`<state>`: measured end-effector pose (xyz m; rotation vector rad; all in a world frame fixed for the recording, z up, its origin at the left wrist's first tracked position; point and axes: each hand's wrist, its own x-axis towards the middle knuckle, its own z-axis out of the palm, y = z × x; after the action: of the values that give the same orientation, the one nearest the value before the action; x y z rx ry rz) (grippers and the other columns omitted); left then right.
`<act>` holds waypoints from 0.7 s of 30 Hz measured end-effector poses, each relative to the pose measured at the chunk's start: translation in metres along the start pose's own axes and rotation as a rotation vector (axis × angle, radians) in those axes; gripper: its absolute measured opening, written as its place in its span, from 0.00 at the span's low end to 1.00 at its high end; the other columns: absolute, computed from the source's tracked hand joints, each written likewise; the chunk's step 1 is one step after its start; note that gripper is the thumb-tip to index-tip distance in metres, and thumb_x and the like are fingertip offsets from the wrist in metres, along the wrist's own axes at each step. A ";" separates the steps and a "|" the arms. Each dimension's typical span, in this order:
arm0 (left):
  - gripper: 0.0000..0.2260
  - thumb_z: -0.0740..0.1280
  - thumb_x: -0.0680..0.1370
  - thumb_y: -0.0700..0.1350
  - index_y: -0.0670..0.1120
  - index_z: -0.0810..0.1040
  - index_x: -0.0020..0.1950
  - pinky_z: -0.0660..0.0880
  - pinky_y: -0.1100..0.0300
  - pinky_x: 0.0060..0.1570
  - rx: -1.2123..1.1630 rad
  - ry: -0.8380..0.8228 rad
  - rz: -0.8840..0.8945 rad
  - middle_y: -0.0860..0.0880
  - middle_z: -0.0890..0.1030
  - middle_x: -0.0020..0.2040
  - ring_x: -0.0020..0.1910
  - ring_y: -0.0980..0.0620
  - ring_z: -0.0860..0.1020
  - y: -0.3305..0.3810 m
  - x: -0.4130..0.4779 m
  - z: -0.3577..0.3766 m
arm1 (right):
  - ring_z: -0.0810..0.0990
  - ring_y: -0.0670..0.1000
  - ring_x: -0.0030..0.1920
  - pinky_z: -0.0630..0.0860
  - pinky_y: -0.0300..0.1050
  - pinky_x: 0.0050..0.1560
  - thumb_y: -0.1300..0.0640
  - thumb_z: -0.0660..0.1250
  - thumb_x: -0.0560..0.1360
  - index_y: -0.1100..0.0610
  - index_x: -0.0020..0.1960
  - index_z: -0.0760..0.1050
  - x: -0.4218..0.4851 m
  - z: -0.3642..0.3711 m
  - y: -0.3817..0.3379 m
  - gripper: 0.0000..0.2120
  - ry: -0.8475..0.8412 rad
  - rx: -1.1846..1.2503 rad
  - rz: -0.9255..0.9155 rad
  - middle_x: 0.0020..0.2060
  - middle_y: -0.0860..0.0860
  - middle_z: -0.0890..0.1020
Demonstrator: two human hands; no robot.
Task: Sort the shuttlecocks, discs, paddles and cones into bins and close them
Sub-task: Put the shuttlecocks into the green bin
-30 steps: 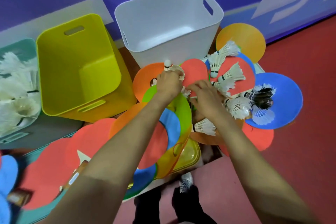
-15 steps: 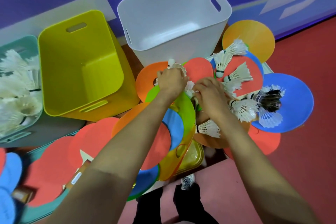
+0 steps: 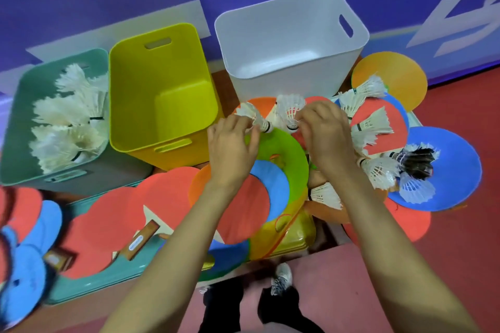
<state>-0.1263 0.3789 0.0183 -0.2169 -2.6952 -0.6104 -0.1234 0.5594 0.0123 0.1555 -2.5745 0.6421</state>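
A white feather shuttlecock is pinched by the left hand, fingers curled. The right hand pinches a second white shuttlecock by its cork. Both are above the green plastic disc, before the white plastic bin.

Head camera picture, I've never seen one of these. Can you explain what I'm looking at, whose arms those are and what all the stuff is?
There is no machine here. A person wears a camera on the head, so this one picture looks down along their own bare arms. The left hand pinches a white shuttlecock, and the right hand pinches a second shuttlecock. Behind the hands stand three open bins: a teal bin holding white shuttlecocks, an empty yellow bin and an empty white bin. Nearer lie overlapping flat coloured discs, such as a green disc, red paddles with wooden handles, and loose shuttlecocks, including a dark-feathered shuttlecock.
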 end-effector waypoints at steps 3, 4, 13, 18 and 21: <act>0.11 0.60 0.77 0.51 0.47 0.78 0.43 0.64 0.54 0.44 0.037 0.027 -0.048 0.48 0.79 0.41 0.43 0.45 0.76 -0.022 -0.019 -0.026 | 0.78 0.59 0.50 0.66 0.48 0.54 0.58 0.61 0.73 0.58 0.44 0.79 0.009 0.004 -0.035 0.08 0.015 0.052 -0.104 0.42 0.54 0.81; 0.11 0.60 0.77 0.51 0.47 0.78 0.43 0.64 0.54 0.44 0.041 0.041 -0.065 0.48 0.79 0.41 0.43 0.45 0.76 -0.030 -0.024 -0.036 | 0.77 0.59 0.51 0.66 0.48 0.55 0.58 0.61 0.73 0.58 0.45 0.79 0.011 0.006 -0.049 0.08 0.004 0.070 -0.141 0.42 0.54 0.80; 0.06 0.64 0.77 0.47 0.46 0.79 0.45 0.63 0.55 0.46 0.065 0.262 -0.190 0.48 0.79 0.44 0.45 0.45 0.75 -0.133 -0.058 -0.143 | 0.77 0.57 0.53 0.69 0.49 0.55 0.59 0.66 0.74 0.57 0.45 0.78 0.019 0.046 -0.203 0.03 -0.046 0.218 -0.421 0.44 0.52 0.80; 0.07 0.65 0.77 0.47 0.46 0.79 0.45 0.66 0.53 0.47 0.064 0.380 -0.244 0.48 0.79 0.43 0.46 0.45 0.75 -0.208 -0.061 -0.200 | 0.77 0.56 0.53 0.67 0.47 0.56 0.60 0.67 0.74 0.57 0.46 0.78 0.031 0.079 -0.288 0.02 -0.075 0.255 -0.486 0.44 0.52 0.80; 0.06 0.66 0.77 0.46 0.45 0.80 0.45 0.68 0.52 0.48 0.054 0.397 -0.254 0.48 0.80 0.43 0.45 0.43 0.76 -0.258 -0.054 -0.221 | 0.76 0.55 0.52 0.66 0.46 0.55 0.58 0.65 0.73 0.56 0.45 0.78 0.044 0.106 -0.331 0.04 -0.086 0.262 -0.470 0.44 0.51 0.80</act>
<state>-0.0647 0.0471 0.0833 0.2415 -2.3624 -0.5808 -0.1343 0.2177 0.0884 0.8608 -2.3903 0.7933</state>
